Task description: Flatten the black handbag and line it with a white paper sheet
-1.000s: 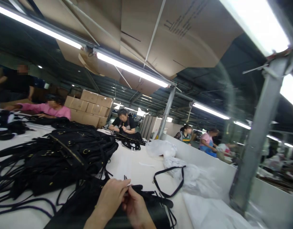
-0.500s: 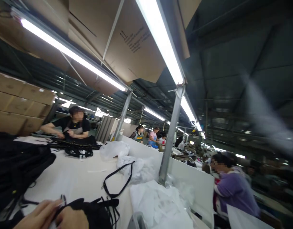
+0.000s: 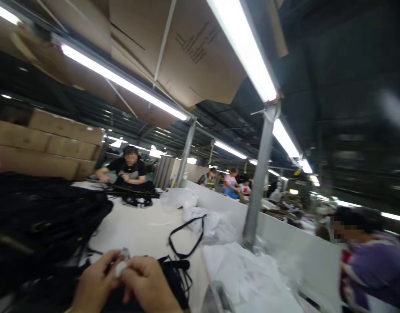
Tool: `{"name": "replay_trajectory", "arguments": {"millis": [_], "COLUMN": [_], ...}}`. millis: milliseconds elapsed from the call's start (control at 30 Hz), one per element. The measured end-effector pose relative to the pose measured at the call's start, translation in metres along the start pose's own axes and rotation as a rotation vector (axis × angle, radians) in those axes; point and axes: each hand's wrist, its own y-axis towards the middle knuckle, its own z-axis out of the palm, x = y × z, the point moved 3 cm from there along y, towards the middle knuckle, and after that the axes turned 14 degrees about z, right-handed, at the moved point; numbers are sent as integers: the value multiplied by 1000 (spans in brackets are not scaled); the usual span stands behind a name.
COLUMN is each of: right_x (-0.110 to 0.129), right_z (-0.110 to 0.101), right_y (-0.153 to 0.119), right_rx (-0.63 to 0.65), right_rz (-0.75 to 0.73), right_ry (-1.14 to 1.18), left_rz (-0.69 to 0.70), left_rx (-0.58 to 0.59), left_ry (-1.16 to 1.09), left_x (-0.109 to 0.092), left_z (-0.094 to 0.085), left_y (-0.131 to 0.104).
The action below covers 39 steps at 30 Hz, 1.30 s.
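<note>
My left hand (image 3: 97, 280) and my right hand (image 3: 149, 280) meet low in the view, their fingertips pinched together. Between them is a small white piece (image 3: 121, 268), with a greyish shiny bit at its top; its kind is too small to make out. Black fabric with thin straps (image 3: 175, 276) lies below and to the right of my hands. A large heap of black bags or garments (image 3: 46, 217) fills the left side, close to my left hand. A looped black strap (image 3: 187, 254) rests on the white table (image 3: 135, 230) ahead.
White plastic bags (image 3: 213, 226) and white sheeting (image 3: 248, 274) lie on the right, beside a metal post (image 3: 260, 182) and a low white partition (image 3: 294, 234). A person (image 3: 128, 167) works across the table among black straps. Another person in purple (image 3: 376, 265) is beyond the partition.
The view has swung left, so the surroundings sit further right. My hands have come up off the black fabric, and the small white piece now shows plainly between my fingers.
</note>
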Motion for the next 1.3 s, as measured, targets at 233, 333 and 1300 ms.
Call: {"name": "replay_trajectory", "arguments": {"millis": [233, 333, 1300], "right_x": [-34, -54, -18], "right_z": [3, 10, 1], "right_y": [23, 34, 60], "right_rx": [-39, -49, -29], "right_rz": [86, 206, 164], "right_ry": [274, 274, -41], "left_rz": [-53, -63, 9], "left_rx": [27, 11, 53], "left_ry": [-131, -133, -87], "left_x": [-21, -21, -18], "left_z": [-8, -9, -11], "left_y": [3, 0, -5]}}
